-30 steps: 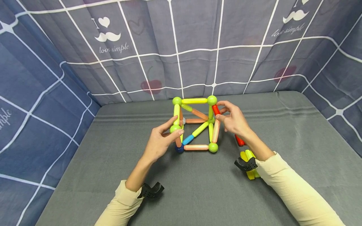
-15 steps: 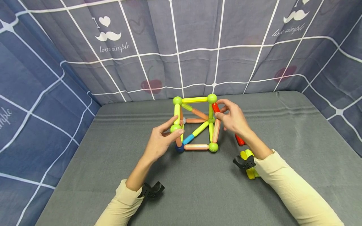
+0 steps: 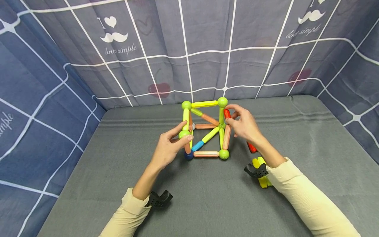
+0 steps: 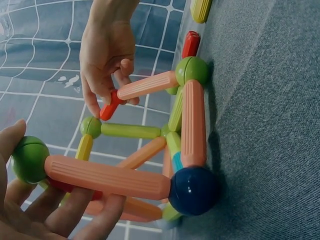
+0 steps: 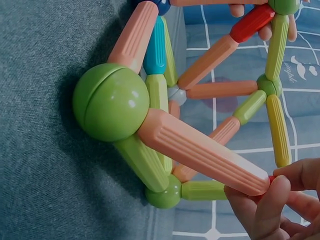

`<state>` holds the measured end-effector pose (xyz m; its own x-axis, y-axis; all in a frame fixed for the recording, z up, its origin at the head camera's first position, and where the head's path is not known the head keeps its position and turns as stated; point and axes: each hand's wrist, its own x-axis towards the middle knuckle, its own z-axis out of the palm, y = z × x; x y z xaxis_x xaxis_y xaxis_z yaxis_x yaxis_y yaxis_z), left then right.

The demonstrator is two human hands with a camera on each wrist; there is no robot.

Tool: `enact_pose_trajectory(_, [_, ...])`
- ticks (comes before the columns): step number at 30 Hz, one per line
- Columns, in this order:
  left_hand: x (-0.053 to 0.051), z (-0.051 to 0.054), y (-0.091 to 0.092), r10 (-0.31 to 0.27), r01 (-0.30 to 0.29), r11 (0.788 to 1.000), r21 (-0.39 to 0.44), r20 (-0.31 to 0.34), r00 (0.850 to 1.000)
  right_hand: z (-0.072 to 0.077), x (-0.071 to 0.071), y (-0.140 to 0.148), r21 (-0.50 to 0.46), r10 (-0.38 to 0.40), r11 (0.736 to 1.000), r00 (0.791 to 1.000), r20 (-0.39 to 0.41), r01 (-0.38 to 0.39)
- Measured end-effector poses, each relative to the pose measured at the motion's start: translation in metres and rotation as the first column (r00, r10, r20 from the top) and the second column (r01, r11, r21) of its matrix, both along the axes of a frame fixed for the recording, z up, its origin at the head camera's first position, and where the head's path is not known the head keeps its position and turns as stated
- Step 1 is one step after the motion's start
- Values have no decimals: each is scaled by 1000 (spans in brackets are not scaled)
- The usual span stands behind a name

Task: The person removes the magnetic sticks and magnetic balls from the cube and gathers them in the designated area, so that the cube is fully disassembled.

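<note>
1. Many-coloured plastic ball-and-rod frame (image 3: 211, 134) stood on grey cloth (image 3: 207, 197) between my hands.
2. Left hand (image 3: 171, 144) gripped its near-left glossy green ball (image 4: 30, 159); right hand (image 3: 245, 123) pinched ridged red rod (image 3: 227, 113) against peach rod (image 3: 226, 137).
3. Step, I judged: closing the right-side diagonal. Next: easing red tip onto far-right green ball (image 3: 222, 102).
4. Half-second earlier, tip sat closer; now a gap showed.

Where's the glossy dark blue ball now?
In the head view, the dark blue ball sits at the near left bottom corner of the stick frame, left of a ribbed orange stick.
</note>
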<state>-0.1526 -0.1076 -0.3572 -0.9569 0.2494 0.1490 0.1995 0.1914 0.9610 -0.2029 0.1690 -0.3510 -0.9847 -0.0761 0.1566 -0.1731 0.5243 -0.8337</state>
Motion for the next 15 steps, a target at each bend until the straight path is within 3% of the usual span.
enact_pose_trajectory(9, [1, 1, 2, -7, 7, 1000, 6, -2, 1000, -3, 6, 10, -108, -15, 994, 1000, -23, 13])
enact_pose_trajectory(15, [0, 0, 2, -5, 5, 1000, 22, -1, 1000, 0, 11, 13, -219, -30, 976, 998, -56, 18])
